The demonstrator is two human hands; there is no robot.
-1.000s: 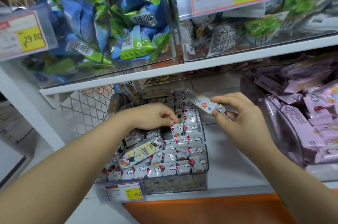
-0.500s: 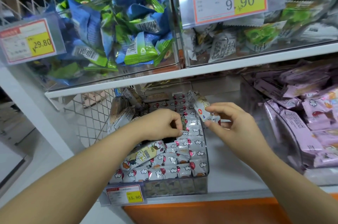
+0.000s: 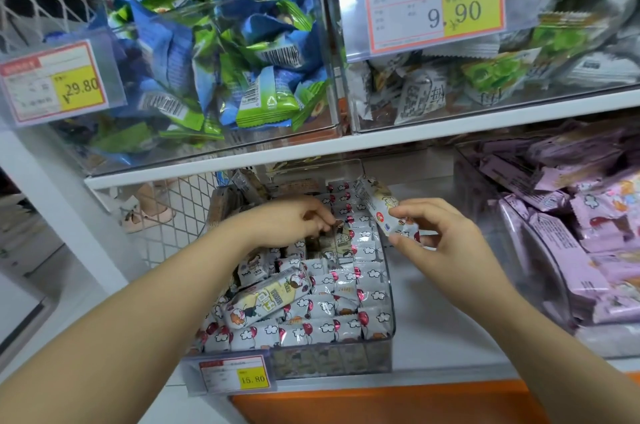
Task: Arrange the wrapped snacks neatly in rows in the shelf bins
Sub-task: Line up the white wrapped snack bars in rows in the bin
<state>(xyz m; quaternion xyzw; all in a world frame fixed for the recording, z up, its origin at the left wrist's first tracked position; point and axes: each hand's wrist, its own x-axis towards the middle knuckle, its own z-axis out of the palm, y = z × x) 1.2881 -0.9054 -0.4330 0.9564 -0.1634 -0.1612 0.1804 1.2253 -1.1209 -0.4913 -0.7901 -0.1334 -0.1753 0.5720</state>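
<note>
A clear shelf bin (image 3: 389,342) on the lower shelf holds several white wrapped snacks printed with clouds and red balloons (image 3: 346,325), lined in rows along its right side. One larger yellow-white snack bar (image 3: 268,297) lies loose across the left rows. My left hand (image 3: 294,221) reaches into the bin's middle, fingers curled round a snack (image 3: 337,242) standing among the rows. My right hand (image 3: 436,233) hovers over the bin's right wall and pinches a white wrapped snack (image 3: 379,207) between thumb and fingers, tilted up to the left.
A 15.80 price tag (image 3: 239,377) hangs on the bin's front. To the right stands a bin of pink wrapped snacks (image 3: 568,243). The upper shelf carries bins of blue-green packs (image 3: 221,77) and grey-green packs (image 3: 485,77). A wire mesh panel (image 3: 173,212) closes the left side.
My right hand has carried its snack down and left, closer to the bin's right row. My left hand stays in the bin, now gripping a snack pulled upright.
</note>
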